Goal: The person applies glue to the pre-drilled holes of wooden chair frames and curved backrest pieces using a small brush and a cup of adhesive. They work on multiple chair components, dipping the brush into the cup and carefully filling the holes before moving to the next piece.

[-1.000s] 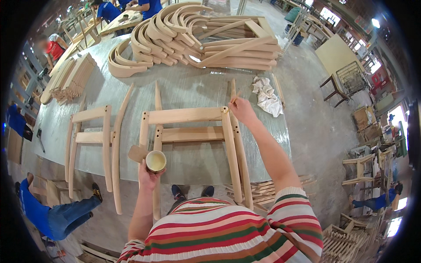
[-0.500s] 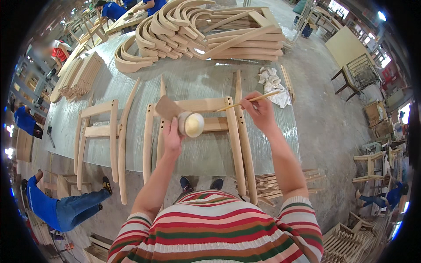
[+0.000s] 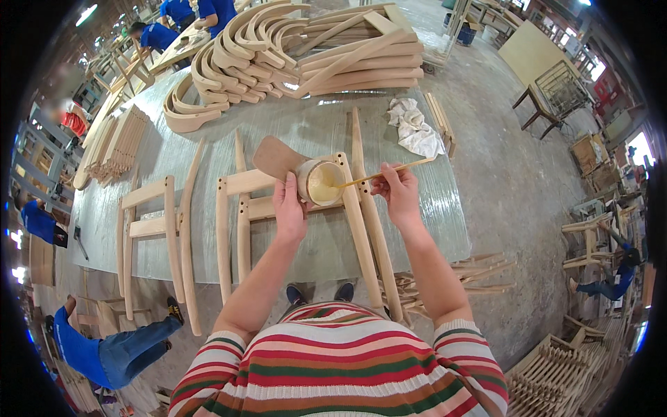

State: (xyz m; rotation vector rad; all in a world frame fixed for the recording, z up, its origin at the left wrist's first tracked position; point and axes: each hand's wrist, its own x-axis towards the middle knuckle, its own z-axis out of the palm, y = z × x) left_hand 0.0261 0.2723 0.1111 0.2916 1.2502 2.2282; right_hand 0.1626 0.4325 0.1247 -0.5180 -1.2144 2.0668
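My left hand (image 3: 290, 208) is closed round a cup (image 3: 306, 182) of pale yellow, glue-like stuff, tipped so its mouth faces right. A brown flat paddle-shaped piece (image 3: 276, 157) juts out up and left from behind the cup; whether it is joined to the cup I cannot tell. Between the fingers of my right hand (image 3: 399, 193) is a thin wooden stick (image 3: 389, 170), its left tip inside the cup at the yellow stuff. Below both hands lies a light wooden chair frame (image 3: 353, 219) with dark holes at its joints.
Another chair frame (image 3: 150, 226) lies to the left on the plastic-covered table (image 3: 292, 125). Curved wooden parts (image 3: 236, 59) are piled at the back, slats (image 3: 119, 147) at the left. A crumpled white cloth (image 3: 415, 128) lies at the right. A person in blue (image 3: 87, 351) is at the lower left.
The stick's left tip has gone from over the chair frame into the cup. The cup has turned its mouth toward the right hand, and both hands have come closer together.
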